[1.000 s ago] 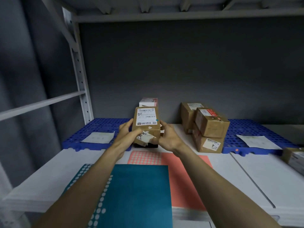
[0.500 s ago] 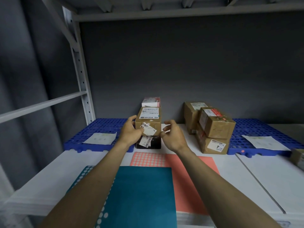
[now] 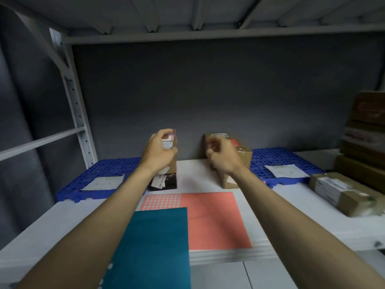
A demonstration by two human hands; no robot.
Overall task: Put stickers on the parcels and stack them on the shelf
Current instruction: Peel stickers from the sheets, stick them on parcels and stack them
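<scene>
both bare forearms are seen reaching forward over a flat white shelf board (image 3: 295,207). the left hand (image 3: 159,151) is raised in front of a stack of parcels (image 3: 171,163), its fingers curled, with the fingertips near the small white-and-pink carton at the top of the stack; whether anything is actually pinched cannot be told, since the frame is blurred there. the right hand (image 3: 223,156) is held apart from the stack, fingers loosely curled, and nothing is seen held in it.

the stack is set at the middle back of the shelf: a dark glossy box with torn white labels at the bottom, a brown cardboard box above it, and the small carton on top. just beside it to the right, a second pile of brown cardboard boxes (image 3: 242,155) is partly hidden by the right hand. a long brown parcel (image 3: 341,193) with a pale printed label lies near the right edge, and larger blurred cartons (image 3: 366,130) are stacked behind it.

two blue perforated plastic pallets (image 3: 108,171) are placed at the back left and back right, each bearing a flat sheet of paper. nearer the viewer, a salmon-pink sticker sheet (image 3: 208,217) with rows of small round dots is overlapped by a teal sheet (image 3: 154,247). a grey metal upright with punched holes (image 3: 77,113) is seen at left.
</scene>
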